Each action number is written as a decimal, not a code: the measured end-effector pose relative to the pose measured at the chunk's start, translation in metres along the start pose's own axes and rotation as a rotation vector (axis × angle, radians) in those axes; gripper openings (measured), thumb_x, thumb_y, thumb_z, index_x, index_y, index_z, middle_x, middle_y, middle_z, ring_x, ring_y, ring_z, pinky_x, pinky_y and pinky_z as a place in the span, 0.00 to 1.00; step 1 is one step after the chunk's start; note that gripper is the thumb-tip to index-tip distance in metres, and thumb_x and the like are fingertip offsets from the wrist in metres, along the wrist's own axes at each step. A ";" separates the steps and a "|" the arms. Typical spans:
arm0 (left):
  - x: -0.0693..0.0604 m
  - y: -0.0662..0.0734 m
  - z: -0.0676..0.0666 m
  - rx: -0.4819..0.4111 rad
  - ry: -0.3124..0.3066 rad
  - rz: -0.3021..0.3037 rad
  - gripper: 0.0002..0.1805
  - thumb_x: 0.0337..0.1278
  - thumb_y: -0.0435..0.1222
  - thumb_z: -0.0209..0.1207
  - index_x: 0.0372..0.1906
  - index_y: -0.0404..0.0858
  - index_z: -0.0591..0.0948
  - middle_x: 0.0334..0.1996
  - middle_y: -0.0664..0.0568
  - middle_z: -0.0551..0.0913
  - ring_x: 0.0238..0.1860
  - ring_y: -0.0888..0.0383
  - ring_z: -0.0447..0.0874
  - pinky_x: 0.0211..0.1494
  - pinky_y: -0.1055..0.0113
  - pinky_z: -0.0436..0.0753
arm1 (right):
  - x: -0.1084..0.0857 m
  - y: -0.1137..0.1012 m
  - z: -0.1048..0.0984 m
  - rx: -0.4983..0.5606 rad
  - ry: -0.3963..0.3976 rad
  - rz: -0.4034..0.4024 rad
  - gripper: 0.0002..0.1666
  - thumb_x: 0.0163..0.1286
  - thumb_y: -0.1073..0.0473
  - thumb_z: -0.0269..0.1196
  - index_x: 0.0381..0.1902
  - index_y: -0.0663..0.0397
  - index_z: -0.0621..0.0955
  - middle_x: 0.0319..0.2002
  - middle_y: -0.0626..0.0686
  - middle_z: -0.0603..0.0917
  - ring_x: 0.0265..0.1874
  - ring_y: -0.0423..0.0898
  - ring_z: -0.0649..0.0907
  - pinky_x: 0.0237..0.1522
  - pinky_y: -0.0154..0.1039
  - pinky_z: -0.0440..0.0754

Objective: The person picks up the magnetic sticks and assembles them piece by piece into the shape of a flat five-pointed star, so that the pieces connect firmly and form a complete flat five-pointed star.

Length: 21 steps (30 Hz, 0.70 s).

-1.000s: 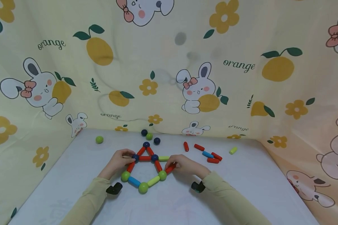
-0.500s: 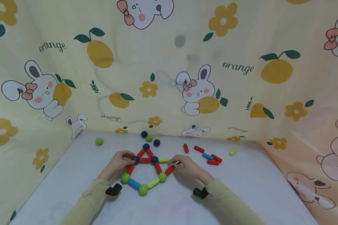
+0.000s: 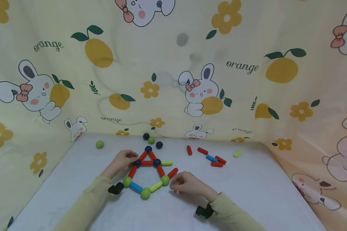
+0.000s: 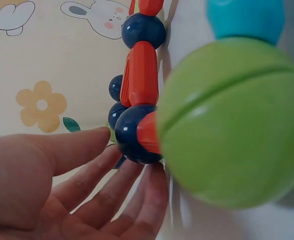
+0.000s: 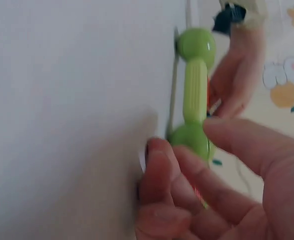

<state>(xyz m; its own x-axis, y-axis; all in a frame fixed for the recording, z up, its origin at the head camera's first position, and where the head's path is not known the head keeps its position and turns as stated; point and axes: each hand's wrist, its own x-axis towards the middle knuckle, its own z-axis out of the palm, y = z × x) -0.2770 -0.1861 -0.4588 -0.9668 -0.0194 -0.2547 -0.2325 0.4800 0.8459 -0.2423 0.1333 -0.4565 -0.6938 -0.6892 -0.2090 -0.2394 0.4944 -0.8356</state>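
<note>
A flat figure of rods and balls lies on the table. Its top is a triangle of red rods and navy balls; below, green balls [image 3: 145,193] join a blue rod [image 3: 136,187] and a yellow-green rod [image 3: 156,186]. My left hand [image 3: 123,161] holds the navy ball [image 4: 137,134] at the triangle's left corner between thumb and fingers. My right hand [image 3: 186,184], fingers loosely bent and holding nothing, is just right of the lower right green ball [image 3: 165,180]. From that ball a red rod [image 3: 173,173] sticks out; above it, a yellow-green rod [image 3: 166,163] extends from a navy ball [image 3: 157,162].
Behind the figure lie two loose navy balls [image 3: 159,145] and a green ball [image 3: 151,140]. Another green ball [image 3: 99,144] is at the back left. Several red rods [image 3: 202,150], a blue rod [image 3: 211,158] and a yellow-green rod [image 3: 237,154] lie at the back right. A patterned curtain [image 3: 167,106] hangs behind.
My right hand has let go of the red rod at the lower right green ball and moved toward me, below it. The left hand stays at the navy ball.
</note>
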 end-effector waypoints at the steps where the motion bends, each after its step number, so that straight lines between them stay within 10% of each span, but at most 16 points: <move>1: 0.001 0.001 0.000 -0.003 0.004 0.002 0.12 0.62 0.32 0.59 0.49 0.32 0.79 0.39 0.45 0.82 0.37 0.54 0.81 0.42 0.63 0.83 | 0.001 -0.001 0.003 0.006 0.011 0.006 0.08 0.65 0.54 0.65 0.38 0.51 0.84 0.25 0.49 0.83 0.20 0.45 0.78 0.24 0.31 0.75; 21: -0.005 0.006 -0.003 -0.009 -0.070 -0.047 0.27 0.55 0.29 0.64 0.60 0.32 0.71 0.47 0.39 0.80 0.41 0.49 0.81 0.44 0.59 0.83 | 0.006 -0.003 0.011 -0.045 0.182 0.142 0.12 0.65 0.48 0.65 0.34 0.51 0.85 0.23 0.48 0.81 0.22 0.44 0.76 0.25 0.35 0.74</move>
<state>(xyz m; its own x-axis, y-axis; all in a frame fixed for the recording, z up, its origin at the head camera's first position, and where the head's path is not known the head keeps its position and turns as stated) -0.2738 -0.1856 -0.4506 -0.9450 0.0195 -0.3264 -0.2790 0.4723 0.8361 -0.2383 0.1224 -0.4607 -0.8327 -0.5063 -0.2241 -0.1582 0.6054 -0.7800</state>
